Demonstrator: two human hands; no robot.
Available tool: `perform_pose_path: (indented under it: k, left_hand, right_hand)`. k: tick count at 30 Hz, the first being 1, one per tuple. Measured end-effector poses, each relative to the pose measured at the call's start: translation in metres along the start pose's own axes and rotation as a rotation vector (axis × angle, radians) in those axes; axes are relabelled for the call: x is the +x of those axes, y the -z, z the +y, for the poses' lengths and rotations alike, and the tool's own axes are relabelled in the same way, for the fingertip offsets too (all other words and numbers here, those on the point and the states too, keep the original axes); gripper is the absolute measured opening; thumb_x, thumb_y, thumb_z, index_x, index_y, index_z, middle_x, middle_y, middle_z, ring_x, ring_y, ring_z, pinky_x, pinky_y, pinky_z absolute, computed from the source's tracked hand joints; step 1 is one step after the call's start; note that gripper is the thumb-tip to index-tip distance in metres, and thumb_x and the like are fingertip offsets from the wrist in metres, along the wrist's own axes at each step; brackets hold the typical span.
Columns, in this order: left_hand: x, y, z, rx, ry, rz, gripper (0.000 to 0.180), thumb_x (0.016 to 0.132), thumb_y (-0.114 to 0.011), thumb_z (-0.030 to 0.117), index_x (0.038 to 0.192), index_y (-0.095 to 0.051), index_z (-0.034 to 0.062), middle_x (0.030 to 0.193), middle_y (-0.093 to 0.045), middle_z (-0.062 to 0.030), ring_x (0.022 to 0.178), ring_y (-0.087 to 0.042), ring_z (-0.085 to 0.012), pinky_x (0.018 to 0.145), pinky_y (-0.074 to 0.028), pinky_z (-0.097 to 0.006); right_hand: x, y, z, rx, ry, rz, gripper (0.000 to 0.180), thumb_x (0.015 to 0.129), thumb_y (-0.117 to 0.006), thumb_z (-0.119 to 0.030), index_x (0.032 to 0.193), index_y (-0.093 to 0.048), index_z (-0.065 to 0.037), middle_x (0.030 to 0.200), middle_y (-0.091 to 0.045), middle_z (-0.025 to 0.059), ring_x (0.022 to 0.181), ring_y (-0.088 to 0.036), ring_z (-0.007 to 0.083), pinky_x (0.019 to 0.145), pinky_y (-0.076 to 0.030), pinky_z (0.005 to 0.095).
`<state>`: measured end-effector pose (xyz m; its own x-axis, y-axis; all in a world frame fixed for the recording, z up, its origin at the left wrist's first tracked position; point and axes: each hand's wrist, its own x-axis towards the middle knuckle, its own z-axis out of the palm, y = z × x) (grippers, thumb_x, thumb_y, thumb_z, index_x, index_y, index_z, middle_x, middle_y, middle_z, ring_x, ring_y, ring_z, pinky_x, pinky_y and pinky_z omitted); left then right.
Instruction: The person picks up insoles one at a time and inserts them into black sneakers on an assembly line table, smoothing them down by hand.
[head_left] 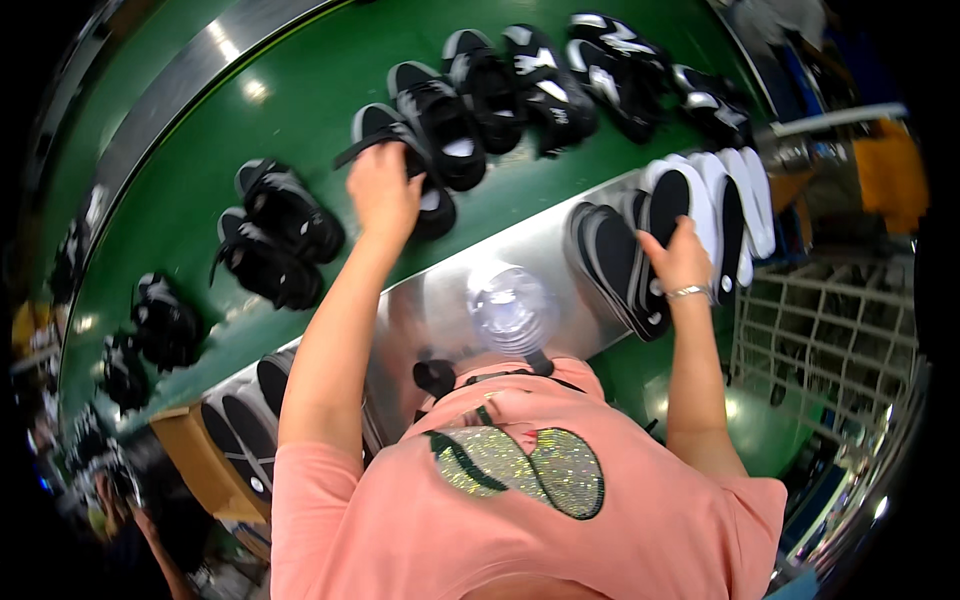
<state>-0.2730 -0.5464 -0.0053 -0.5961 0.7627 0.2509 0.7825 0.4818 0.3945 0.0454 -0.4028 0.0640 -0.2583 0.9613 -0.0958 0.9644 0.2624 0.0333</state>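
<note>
My left hand (pixel 384 195) reaches over the green belt, closed on a black shoe (pixel 378 120) with a grey toe and a dark strap. Its fingertips are partly hidden at the shoe's opening. On the right, my right hand (pixel 684 258), with a bracelet at the wrist, closes on a black insole (pixel 678 196) in a row standing on a metal ledge. White insoles (pixel 760 200) stand just right of that hand, and grey-edged black insoles (pixel 602 250) lean to its left.
More black shoes (pixel 440 120) line the belt (pixel 300 110), some with white patches (pixel 545 85). A clear round plastic container (pixel 512 308) sits on the metal ledge (pixel 420 310). Nearer left, a cardboard box (pixel 190 450) holds insoles. A wire rack (pixel 830 330) stands at right; another person's arm (pixel 150 530) shows lower left.
</note>
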Motion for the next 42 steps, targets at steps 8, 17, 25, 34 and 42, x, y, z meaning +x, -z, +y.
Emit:
perform_pose_path:
  k: [8, 17, 25, 34, 42]
  left_hand:
    - [0.012, -0.002, -0.025, -0.282, -0.065, 0.004, 0.025, 0.073, -0.062, 0.021, 0.089, -0.059, 0.0033, 0.086, -0.06, -0.0107, 0.078, -0.056, -0.0313, 0.069, -0.046, -0.035]
    - [0.016, -0.017, -0.057, -0.788, 0.432, -0.185, 0.028, 0.076, -0.06, 0.025, 0.086, -0.063, -0.001, 0.076, -0.064, -0.013, 0.069, -0.06, -0.02, 0.065, -0.046, -0.03]
    - [0.006, -0.013, -0.046, -0.733, 0.499, -0.125, 0.028, 0.079, -0.056, 0.025, 0.083, -0.061, -0.0027, 0.071, -0.061, -0.0132, 0.065, -0.056, -0.0214, 0.06, -0.043, -0.032]
    - [0.003, -0.005, -0.027, -0.591, 0.484, -0.039, 0.028, 0.079, -0.057, 0.026, 0.082, -0.062, -0.0015, 0.071, -0.062, -0.0151, 0.065, -0.058, -0.0232, 0.062, -0.044, -0.033]
    - [-0.001, -0.01, -0.023, -0.544, 0.493, 0.038, 0.028, 0.079, -0.057, 0.026, 0.082, -0.062, -0.0012, 0.073, -0.062, -0.0173, 0.07, -0.06, -0.0285, 0.064, -0.045, -0.034]
  right_hand:
    - [0.008, 0.039, -0.055, 0.601, 0.646, 0.161, 0.014, 0.069, -0.06, -0.012, 0.077, -0.058, -0.001, 0.093, -0.057, 0.0174, 0.087, -0.056, 0.0293, 0.074, -0.044, 0.0338]
    - [-0.019, 0.014, -0.228, -0.296, 1.291, -0.178, 0.015, 0.067, -0.057, -0.01, 0.079, -0.065, -0.006, 0.09, -0.057, 0.0088, 0.083, -0.056, 0.0241, 0.066, -0.049, 0.0325]
    - [-0.005, 0.003, -0.248, -0.156, 1.053, -0.542, 0.016, 0.069, -0.057, -0.01, 0.081, -0.065, -0.005, 0.088, -0.062, 0.0134, 0.081, -0.062, 0.0273, 0.066, -0.05, 0.0364]
    - [-0.014, -0.047, -0.247, -0.095, 1.165, -0.135, 0.017, 0.07, -0.056, -0.015, 0.084, -0.062, -0.008, 0.091, -0.056, 0.0102, 0.084, -0.054, 0.0234, 0.071, -0.043, 0.0339]
    - [-0.019, 0.013, -0.204, -0.264, 1.084, -0.282, 0.019, 0.07, -0.057, -0.017, 0.086, -0.061, -0.009, 0.09, -0.057, 0.0089, 0.086, -0.055, 0.0239, 0.074, -0.042, 0.0373]
